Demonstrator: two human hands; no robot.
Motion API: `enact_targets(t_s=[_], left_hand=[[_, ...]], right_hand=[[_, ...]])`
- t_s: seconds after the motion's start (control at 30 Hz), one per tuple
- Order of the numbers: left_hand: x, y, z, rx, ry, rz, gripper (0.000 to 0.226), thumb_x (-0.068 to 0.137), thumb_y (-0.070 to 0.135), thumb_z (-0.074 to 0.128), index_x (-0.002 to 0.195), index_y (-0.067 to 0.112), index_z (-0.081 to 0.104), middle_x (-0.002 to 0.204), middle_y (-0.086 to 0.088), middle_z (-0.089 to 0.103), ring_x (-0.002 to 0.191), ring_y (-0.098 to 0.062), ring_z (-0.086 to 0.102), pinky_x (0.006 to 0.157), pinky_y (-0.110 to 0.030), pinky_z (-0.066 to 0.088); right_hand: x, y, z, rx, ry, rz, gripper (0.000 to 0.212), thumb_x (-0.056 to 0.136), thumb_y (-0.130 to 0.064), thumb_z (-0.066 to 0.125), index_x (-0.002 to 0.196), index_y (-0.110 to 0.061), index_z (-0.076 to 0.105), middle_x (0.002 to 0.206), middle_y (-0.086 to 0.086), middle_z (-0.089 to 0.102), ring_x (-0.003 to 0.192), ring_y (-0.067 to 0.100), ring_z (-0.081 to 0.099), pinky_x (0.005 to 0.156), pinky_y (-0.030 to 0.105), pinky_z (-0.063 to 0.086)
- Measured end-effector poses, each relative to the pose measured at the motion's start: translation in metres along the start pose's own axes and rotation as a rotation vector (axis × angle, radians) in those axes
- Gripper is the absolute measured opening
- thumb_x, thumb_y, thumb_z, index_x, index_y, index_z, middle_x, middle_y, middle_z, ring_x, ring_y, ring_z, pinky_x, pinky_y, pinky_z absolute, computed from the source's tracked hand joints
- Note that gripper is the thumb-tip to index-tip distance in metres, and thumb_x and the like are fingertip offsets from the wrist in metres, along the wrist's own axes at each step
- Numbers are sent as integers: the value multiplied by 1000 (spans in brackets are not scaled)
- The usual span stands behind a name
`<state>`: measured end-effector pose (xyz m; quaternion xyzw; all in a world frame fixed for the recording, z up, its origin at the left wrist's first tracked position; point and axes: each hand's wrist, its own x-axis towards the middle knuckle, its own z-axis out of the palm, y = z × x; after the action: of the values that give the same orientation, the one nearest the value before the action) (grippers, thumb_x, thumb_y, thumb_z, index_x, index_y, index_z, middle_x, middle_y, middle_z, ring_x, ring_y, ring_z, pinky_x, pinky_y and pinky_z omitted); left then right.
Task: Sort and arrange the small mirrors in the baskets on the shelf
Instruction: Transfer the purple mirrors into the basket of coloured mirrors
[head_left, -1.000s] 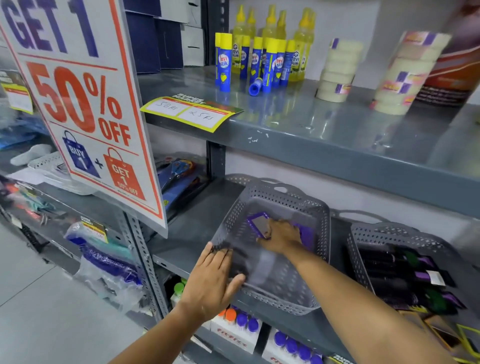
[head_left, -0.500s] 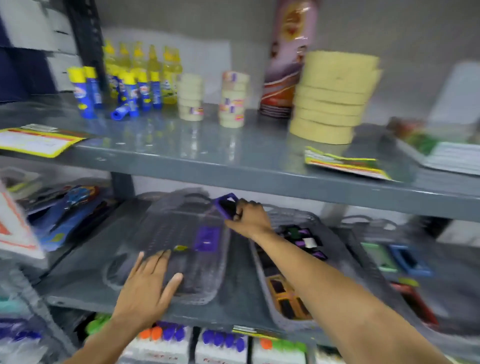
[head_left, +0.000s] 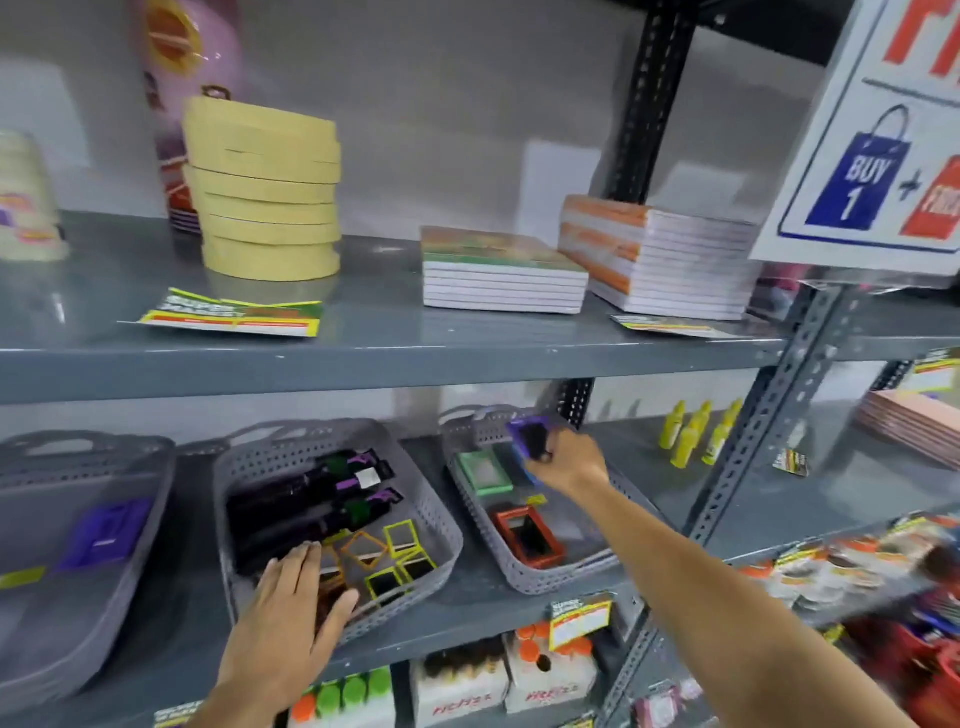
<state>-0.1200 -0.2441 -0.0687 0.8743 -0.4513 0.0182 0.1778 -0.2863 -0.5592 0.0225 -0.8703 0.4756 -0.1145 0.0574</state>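
Three grey baskets (head_left: 452, 525) along grey metal shelf (head_left: 467, 608), right hand (head_left: 569, 462) grip around purple mirror (head_left: 530, 439), left hand (head_left: 291, 608) flat

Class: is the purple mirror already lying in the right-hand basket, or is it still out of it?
Out. The right hand holds the purple mirror above the right-hand basket, over the green mirror inside.

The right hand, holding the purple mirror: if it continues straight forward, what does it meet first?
Probably the back wall of the rightmost grey basket. The right hand holds the purple mirror above the basket's far end, though depth is unclear here.
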Motion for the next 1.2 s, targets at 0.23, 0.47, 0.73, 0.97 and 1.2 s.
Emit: enact_targets(t_s=[0.23, 0.47, 0.73, 0.97, 1.2], left_hand=[[1, -1, 10, 74, -57, -86, 87, 79, 65, 13, 146, 11, 20, 153, -5, 27, 140, -27, 22, 114, -40, 27], [1, -4, 14, 123, -77, -98, 85, 81, 67, 10, 146, 13, 20, 152, -4, 28, 141, -26, 20, 112, -40, 30], [-2, -2, 10, 89, -65, -107, 89, 79, 69, 7, 147, 13, 19, 153, -5, 26, 142, -27, 18, 114, -40, 27], [-13, -16, -16, 114, 6, -83, 101, 76, 74, -6, 145, 5, 21, 152, -12, 27, 141, -24, 21, 117, -33, 7], [-37, -91, -72, 155, 143, -175, 80, 90, 60, 21, 140, -1, 31, 144, -19, 40, 135, -30, 34, 115, -39, 17]], right_hand=[[-10, 75, 39, 14, -192, 168, 45, 75, -41, 69, 107, -12, 57, 106, 10, 67, 101, 31, 63, 75, 35, 52], [-8, 82, 58, -9, -340, 219, 36, 76, -29, 73, 103, -11, 59, 91, 3, 59, 84, 23, 60, 67, 28, 46], [-7, 83, 67, -107, -457, 200, 30, 73, -27, 74, 94, -9, 61, 86, 3, 59, 81, 21, 61, 71, 27, 50], [4, 62, 55, -119, -299, 75, 59, 73, -54, 72, 111, -9, 66, 117, 12, 67, 107, 26, 63, 84, 27, 48], [15, -74, 42, -59, -136, -119, 55, 82, -56, 59, 105, -6, 67, 117, 18, 68, 109, 33, 63, 86, 35, 52]])
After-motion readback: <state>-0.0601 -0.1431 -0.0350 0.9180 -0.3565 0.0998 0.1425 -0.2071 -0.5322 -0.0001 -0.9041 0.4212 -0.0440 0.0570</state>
